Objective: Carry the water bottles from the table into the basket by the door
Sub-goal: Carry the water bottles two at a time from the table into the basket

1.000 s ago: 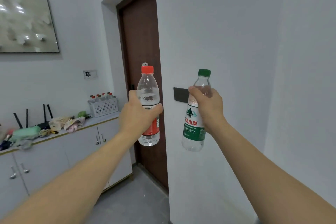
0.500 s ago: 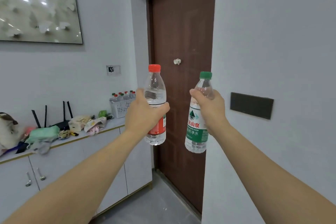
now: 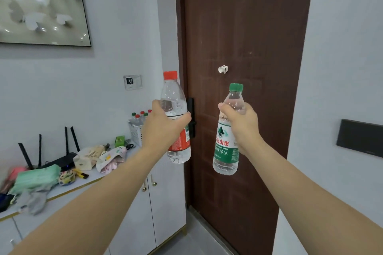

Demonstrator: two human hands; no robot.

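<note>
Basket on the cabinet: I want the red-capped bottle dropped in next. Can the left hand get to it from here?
Probably yes. The left hand holds the red-capped bottle in front of the basket, with nothing between them. Bottles already fill part of the basket, so free room is unclear.

A dark brown wooden door [image 3: 244,68] carries a small white hook [image 3: 222,69]. On the white cabinet [image 3: 132,213] left of it sit a black router with upright antennas [image 3: 60,160] and a green folded cloth [image 3: 36,178]. A framed grey picture [image 3: 41,4] hangs above.
</note>
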